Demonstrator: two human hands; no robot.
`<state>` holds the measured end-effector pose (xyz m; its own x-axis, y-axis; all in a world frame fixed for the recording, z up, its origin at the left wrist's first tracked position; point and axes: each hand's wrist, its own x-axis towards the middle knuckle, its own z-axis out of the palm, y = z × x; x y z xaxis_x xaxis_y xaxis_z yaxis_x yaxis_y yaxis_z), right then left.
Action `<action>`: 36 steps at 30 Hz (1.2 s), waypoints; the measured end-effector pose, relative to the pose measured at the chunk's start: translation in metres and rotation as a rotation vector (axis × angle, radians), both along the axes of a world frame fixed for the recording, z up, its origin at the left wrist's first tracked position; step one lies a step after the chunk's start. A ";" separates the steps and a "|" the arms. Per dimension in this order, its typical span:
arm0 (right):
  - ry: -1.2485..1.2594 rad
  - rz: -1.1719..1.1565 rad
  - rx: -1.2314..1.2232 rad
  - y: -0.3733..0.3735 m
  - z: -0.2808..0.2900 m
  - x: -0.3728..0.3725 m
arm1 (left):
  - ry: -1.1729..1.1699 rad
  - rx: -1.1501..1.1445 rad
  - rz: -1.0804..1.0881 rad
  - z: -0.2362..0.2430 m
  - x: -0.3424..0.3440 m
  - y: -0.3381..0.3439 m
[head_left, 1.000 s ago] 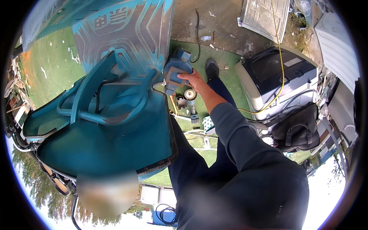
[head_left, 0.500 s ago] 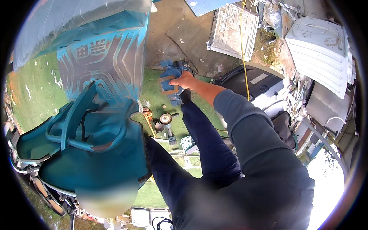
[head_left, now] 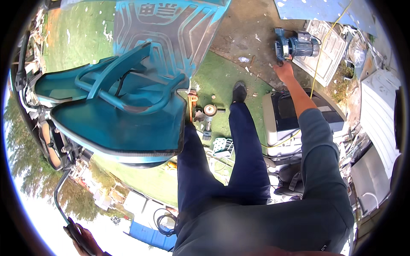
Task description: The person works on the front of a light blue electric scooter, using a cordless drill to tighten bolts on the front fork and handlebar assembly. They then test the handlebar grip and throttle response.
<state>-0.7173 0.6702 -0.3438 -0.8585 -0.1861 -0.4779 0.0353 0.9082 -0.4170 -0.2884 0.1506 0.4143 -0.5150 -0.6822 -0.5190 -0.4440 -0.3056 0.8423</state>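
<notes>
right grip (head_left: 285,72) on blue pump (head_left: 297,46)

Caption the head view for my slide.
Right hand gripping a blue motor with arm outstretched, left hand holding the dark mirror of a teal vehicle.

The view looks from the person's head steeply down over their own front, through a wide fisheye lens that bends edges toward a round black rim. The dark top (head_left: 265,226) fills the bottom, very near; the legs (head_left: 250,149) run up and away to the green floor (head_left: 220,70). The right hand (head_left: 283,71) shows farther off, upper right; the left hand (head_left: 87,239) sits at the lower-left rim, against bright sky (head_left: 34,213).
</notes>
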 end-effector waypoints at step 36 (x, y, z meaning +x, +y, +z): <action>-0.392 0.351 -0.695 -0.279 0.465 0.116 | -0.004 -1.254 0.198 -0.032 -0.068 0.102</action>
